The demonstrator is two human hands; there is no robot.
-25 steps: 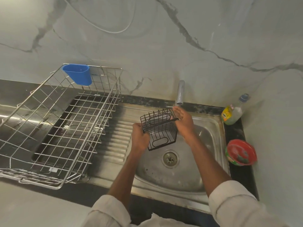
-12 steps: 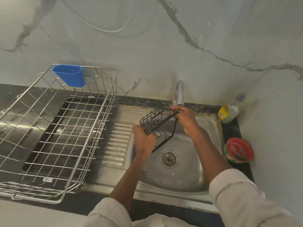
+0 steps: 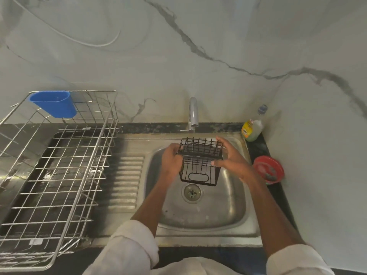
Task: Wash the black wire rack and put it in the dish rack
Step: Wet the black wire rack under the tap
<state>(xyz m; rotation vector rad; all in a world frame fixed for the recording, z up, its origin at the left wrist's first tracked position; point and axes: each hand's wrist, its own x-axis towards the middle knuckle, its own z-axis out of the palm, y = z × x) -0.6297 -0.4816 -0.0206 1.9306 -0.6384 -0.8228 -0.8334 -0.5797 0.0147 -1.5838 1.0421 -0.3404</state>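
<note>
Black wire rack (image 3: 200, 161) held over sink (image 3: 228, 211), under tap (image 3: 193, 114). Left hand (image 3: 171, 160) grips left edge; right hand (image 3: 230, 158) grips right side. Dish rack (image 3: 59, 165) on worktop, well left.

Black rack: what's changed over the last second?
The rack was tilted half a second ago; now it is level again over the sink, below the tap. The left hand keeps gripping its left side; the right hand now holds the right side with straighter fingers. Dish rack unchanged.
</note>
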